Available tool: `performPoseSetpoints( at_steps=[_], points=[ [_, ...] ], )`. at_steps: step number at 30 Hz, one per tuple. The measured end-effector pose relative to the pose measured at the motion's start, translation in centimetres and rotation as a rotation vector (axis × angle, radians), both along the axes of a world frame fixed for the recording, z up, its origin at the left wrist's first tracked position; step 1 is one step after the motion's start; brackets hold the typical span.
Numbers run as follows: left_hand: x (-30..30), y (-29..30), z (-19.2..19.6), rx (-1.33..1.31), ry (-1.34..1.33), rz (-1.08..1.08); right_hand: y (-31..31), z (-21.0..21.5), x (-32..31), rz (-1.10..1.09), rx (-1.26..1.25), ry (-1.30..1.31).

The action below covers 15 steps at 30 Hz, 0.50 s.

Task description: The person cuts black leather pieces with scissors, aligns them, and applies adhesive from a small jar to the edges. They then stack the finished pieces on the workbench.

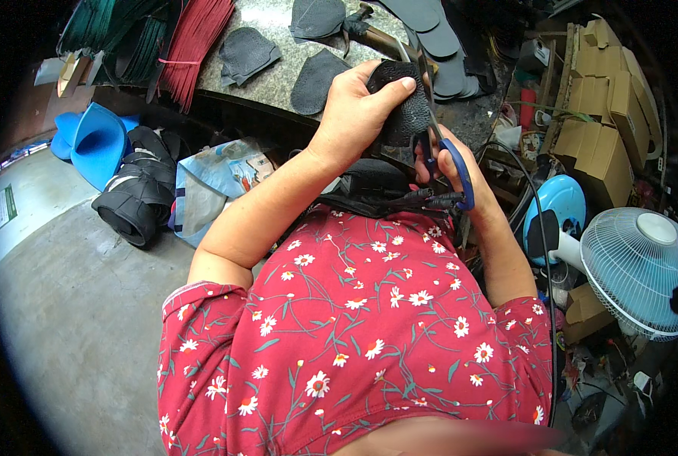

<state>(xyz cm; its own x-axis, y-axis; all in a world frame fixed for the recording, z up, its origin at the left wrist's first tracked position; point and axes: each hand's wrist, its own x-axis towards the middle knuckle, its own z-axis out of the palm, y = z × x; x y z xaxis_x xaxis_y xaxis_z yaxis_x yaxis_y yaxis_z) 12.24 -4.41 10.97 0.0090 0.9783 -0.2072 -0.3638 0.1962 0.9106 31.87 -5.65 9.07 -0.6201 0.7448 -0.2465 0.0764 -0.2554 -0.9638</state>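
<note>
Between the thumb and fingers of my left hand [362, 106] is a black textured leather piece [407, 114], held up in front of the table's near edge. My right hand [451, 158] is closed round the blue handles of a pair of scissors [464, 178]. Their blades point away from me and run along the right edge of the leather piece; whether they bite into it I cannot tell. Behind my left hand, a dark cut piece [317, 82] lies on the speckled tabletop [274, 90]. Farther back a hammer [373, 34] rests, partly hidden by the leather.
Dark pieces [249, 55] and grey sole shapes [435, 38] lie on the table. Red strips [194, 53] hang over its left edge. Right of me stand a fan [631, 266] and cardboard boxes [597, 159]. A black roll [137, 190] sits on the floor at left.
</note>
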Motion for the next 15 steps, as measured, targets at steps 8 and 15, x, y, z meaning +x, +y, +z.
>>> performPoseSetpoints(
  at_steps=[8,15],
  points=[
    [-0.6,0.1,0.0,-0.033,-0.045,-0.049,-0.2,0.5,0.4,-0.003,-0.072,0.045],
    [-1.3,0.5,0.0,-0.036,-0.038,-0.145,-0.2,0.4,0.6,0.006,-0.065,0.025]
  ],
)
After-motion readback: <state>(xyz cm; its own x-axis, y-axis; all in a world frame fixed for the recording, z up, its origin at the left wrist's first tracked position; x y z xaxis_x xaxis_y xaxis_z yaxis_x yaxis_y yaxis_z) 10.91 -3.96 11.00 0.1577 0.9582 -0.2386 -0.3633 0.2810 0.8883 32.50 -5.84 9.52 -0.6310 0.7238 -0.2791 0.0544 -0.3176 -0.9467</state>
